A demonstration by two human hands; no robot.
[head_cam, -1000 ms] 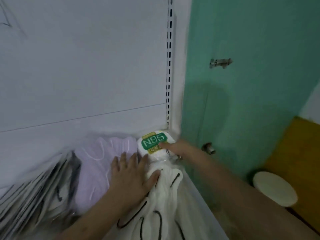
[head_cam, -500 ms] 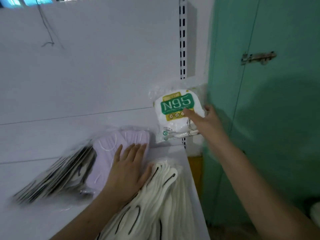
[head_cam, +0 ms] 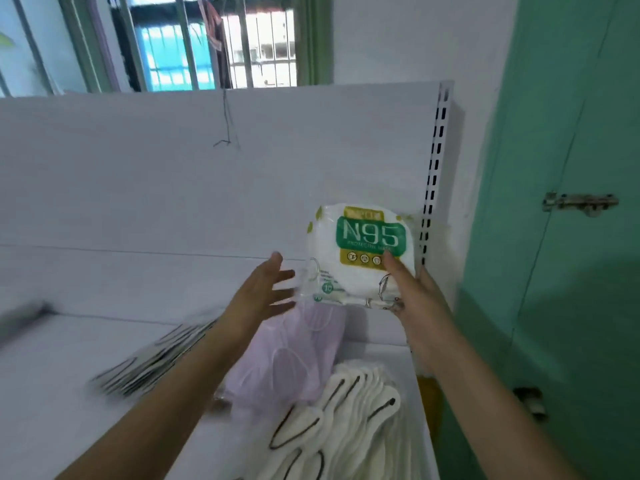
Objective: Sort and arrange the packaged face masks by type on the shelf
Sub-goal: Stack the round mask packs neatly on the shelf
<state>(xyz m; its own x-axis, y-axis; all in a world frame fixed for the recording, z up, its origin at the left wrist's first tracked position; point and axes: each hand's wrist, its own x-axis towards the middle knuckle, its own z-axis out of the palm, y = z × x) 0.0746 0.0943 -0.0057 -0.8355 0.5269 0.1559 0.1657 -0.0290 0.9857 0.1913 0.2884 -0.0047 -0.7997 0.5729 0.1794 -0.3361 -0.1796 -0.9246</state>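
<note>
The right hand (head_cam: 412, 292) holds the N95 mask pack (head_cam: 360, 254) up in the air, in front of the white back panel (head_cam: 173, 188) of the shelf (head_cam: 69, 358); the thumb lies on the front of the pack and the other fingers are behind it. The left hand (head_cam: 266, 289) is open with its fingers spread, just beside the left edge of the pack, and it is not clear if it touches the wrapping. Below the pack, on the shelf, lies a pile of lilac masks (head_cam: 287, 358), and nearer, to the right, a pile of white masks with black ear loops (head_cam: 346, 410). To the left there is a blurred stack of dark-edged packs (head_cam: 156, 358). A green door (head_cam: 571, 271) stands at the right.
</note>
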